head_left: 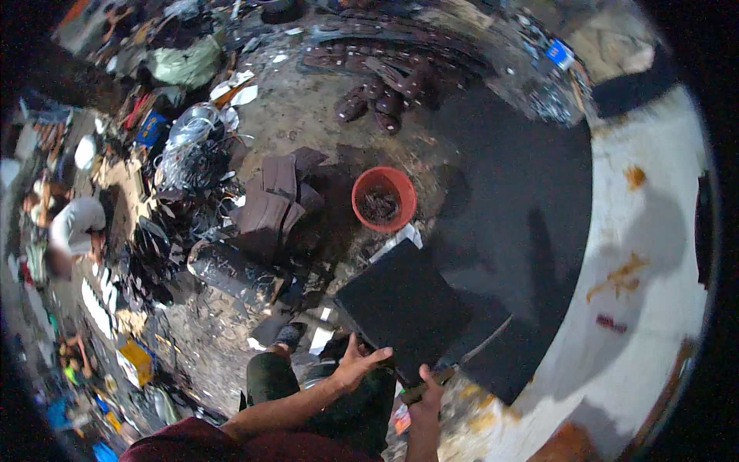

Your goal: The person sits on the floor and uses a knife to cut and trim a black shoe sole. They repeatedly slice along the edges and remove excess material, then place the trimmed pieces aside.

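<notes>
A flat black square sheet lies tilted just in front of me, low in the head view. My left hand grips its near left edge, thumb on top. My right hand holds the near right edge, and a thin stick-like tool shows by that hand. Under the sheet spreads a larger black mat. My knee in dark trousers is bent below the hands.
A red round tub with dark bits stands beyond the sheet. Stacks of brown cut pieces lie left of it, dark brown strips farther back. A white stained wall curves on the right. Another person crouches far left amid clutter.
</notes>
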{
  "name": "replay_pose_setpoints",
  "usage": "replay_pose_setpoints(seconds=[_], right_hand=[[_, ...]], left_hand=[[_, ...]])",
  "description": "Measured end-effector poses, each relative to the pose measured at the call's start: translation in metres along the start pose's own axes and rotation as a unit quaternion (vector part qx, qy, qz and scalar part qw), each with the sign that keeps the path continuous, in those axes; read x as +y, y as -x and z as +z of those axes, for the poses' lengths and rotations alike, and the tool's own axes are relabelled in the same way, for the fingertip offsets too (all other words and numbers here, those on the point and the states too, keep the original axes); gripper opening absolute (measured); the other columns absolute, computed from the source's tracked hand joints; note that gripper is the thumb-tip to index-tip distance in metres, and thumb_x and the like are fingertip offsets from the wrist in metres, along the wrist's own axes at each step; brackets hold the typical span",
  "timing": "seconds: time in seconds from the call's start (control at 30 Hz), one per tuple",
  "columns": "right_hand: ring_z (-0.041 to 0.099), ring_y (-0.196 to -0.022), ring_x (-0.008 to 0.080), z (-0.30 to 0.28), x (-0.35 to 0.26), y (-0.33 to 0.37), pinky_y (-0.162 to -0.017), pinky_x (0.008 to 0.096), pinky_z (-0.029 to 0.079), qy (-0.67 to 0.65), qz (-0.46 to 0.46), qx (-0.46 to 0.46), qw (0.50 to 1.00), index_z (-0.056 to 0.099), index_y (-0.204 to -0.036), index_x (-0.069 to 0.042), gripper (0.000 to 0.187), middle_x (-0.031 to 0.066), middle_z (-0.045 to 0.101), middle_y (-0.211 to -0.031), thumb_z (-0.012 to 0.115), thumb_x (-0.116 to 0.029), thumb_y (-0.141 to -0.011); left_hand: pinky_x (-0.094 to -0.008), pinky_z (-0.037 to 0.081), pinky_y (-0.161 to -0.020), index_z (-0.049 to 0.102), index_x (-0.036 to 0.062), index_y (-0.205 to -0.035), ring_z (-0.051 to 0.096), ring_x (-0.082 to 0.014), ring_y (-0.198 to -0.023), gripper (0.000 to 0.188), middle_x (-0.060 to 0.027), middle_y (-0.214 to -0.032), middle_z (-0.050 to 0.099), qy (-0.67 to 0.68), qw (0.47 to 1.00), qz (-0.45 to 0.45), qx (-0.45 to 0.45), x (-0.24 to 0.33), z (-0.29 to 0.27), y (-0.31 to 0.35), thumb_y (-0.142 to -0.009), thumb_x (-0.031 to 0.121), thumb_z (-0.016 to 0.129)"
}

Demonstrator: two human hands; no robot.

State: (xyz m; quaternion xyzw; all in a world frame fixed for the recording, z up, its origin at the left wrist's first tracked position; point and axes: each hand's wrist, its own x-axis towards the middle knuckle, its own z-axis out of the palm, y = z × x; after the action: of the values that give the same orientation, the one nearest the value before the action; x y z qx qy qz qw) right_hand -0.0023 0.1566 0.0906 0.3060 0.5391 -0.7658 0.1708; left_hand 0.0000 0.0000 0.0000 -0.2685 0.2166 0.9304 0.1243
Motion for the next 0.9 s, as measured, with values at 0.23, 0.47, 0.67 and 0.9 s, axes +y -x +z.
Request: replay_pose_setpoints(seconds=[0.23,0.47,0.67,0.9], right_hand=[[0.064,-0.087,0.0235,0.041,0.022,-0.140,-0.078,0.0392,0.053,0.011,0.278,0.018,0.960,0.049,-0.119,-0.004,0.039,0.0113,0.061,-0.105,0.068,-0.018,-0.087],[0.065,-0.075,0.0225,-0.020,0.068,-0.357,-0.062,0.0399,0.057,0.196,0.269,0.004,0.943,0.046,-0.129,-0.009,0.052,0.0131,0.061,-0.102,0.071,-0.006,-0.083],[0.064,-0.079,0.0256,0.035,0.182,-0.531,-0.064,0.0404,0.058,0.388,0.135,-0.052,0.910,0.049,-0.126,-0.005,0.054,0.0104,0.058,-0.101,0.075,-0.018,-0.081],[0.065,-0.086,0.0242,0.127,0.216,-0.597,-0.064,0.0381,0.056,0.481,0.129,-0.043,0.866,0.052,-0.125,0.003,0.057,0.0173,0.060,-0.112,0.076,-0.019,-0.078]], left_hand=[[-0.0436,0.053,-0.086,0.043,0.0053,-0.127,0.059,-0.0265,-0.106,0.056,-0.0117,-0.114,0.059,-0.018,0.940,0.055,0.337,0.068,-0.029,-0.068,-0.080,0.011,0.073],[-0.0434,0.049,-0.087,0.057,0.0086,-0.111,0.058,-0.0256,-0.102,0.040,-0.0073,-0.111,0.060,0.138,0.906,0.107,0.385,0.072,-0.060,-0.119,-0.081,0.032,0.070],[-0.0339,0.052,-0.076,0.060,0.0079,-0.108,0.064,-0.0184,-0.090,0.033,-0.0046,-0.099,0.065,0.159,0.866,0.193,0.433,0.067,-0.088,-0.120,-0.081,0.021,0.071],[-0.0360,0.050,-0.084,0.050,0.0032,-0.123,0.061,-0.0232,-0.098,0.062,-0.0078,-0.110,0.061,-0.034,0.814,0.190,0.549,0.067,-0.091,-0.082,-0.065,0.007,0.072]])
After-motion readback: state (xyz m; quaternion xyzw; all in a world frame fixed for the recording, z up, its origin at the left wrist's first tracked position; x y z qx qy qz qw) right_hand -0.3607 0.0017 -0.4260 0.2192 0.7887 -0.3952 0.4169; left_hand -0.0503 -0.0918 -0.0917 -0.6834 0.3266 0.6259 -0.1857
